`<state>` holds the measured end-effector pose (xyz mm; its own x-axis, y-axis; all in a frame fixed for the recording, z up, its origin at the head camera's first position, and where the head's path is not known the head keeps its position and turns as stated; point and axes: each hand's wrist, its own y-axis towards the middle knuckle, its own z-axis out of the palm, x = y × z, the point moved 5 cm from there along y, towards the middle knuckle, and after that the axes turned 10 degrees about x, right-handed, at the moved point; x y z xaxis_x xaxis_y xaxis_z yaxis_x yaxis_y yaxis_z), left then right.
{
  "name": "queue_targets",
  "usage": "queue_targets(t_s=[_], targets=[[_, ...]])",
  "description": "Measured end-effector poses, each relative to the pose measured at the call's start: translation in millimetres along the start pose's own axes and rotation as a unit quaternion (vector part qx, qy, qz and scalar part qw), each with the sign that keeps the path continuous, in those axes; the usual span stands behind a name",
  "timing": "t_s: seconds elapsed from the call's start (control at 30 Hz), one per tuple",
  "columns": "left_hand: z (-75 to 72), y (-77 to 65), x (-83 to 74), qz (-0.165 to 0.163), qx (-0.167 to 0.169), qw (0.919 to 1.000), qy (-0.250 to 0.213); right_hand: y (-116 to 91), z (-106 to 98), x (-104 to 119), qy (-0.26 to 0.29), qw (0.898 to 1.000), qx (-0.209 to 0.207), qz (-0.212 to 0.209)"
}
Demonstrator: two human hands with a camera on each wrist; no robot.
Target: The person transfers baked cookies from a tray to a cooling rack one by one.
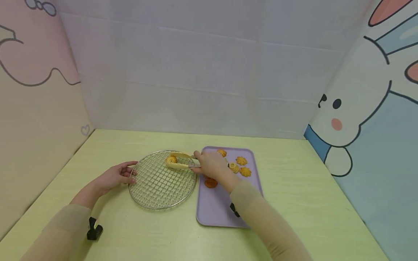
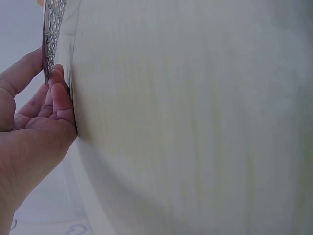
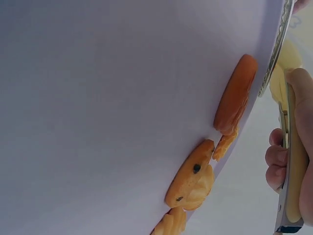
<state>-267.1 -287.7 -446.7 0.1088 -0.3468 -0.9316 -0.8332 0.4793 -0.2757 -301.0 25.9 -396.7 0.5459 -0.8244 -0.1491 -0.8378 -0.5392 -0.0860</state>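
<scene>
My left hand (image 1: 112, 178) pinches the left rim of a round wire rack (image 1: 158, 188); in the left wrist view, the thumb is on one side of the rim and fingertips on the other. My right hand (image 1: 212, 166) grips a pair of tongs (image 3: 293, 161) with pale yellow tips. Those tips lie either side of a swirled cookie (image 1: 171, 160) at the rack's upper right part. Whether they squeeze it, I cannot tell. Beneath my right hand and forearm is a purple tray (image 1: 212, 214), holding a round brown cookie (image 1: 210, 183) and several golden cookies (image 1: 241, 160).
The rack's right rim comes up against the tray's left edge. Both are on a pale wooden table (image 1: 310, 203). White cloth (image 1: 202, 72) hangs behind, and printed panels (image 1: 378, 152) stand at the sides. A black device (image 1: 94, 230) is on the left wrist.
</scene>
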Motion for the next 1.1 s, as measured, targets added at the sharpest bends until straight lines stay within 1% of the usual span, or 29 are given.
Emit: queue_targets(t_s=[0.2,0.37,0.47,0.57,0.8,1.0,1.1], targets=[[-1.1,1.4,1.0,-0.001,0.0,1.0,0.002,-1,1,-2,0.006,1.0,-0.012,-0.006],[-0.7,1.9,1.2,-0.002,-0.001,1.0,0.004,-2,4,-7,0.03,0.999,0.011,0.006],[-0.6,1.8,1.6,0.001,0.0,1.0,0.002,-4,3,-11,0.032,0.999,0.017,0.014],[-1.0,1.9,2.3,0.002,0.0,1.0,0.002,-8,-2,-14,0.028,0.999,0.011,0.015],[-1.9,1.9,1.7,-0.002,-0.001,0.9999,0.01,-19,-16,-22,0.055,0.998,-0.005,0.015],[-0.8,0.7,-0.3,-0.003,-0.002,1.0,0.003,-29,-30,-32,0.047,0.998,-0.032,0.015],[-0.3,1.2,-0.6,-0.004,0.0,1.0,-0.001,-35,-36,-39,0.049,0.998,-0.035,0.02]])
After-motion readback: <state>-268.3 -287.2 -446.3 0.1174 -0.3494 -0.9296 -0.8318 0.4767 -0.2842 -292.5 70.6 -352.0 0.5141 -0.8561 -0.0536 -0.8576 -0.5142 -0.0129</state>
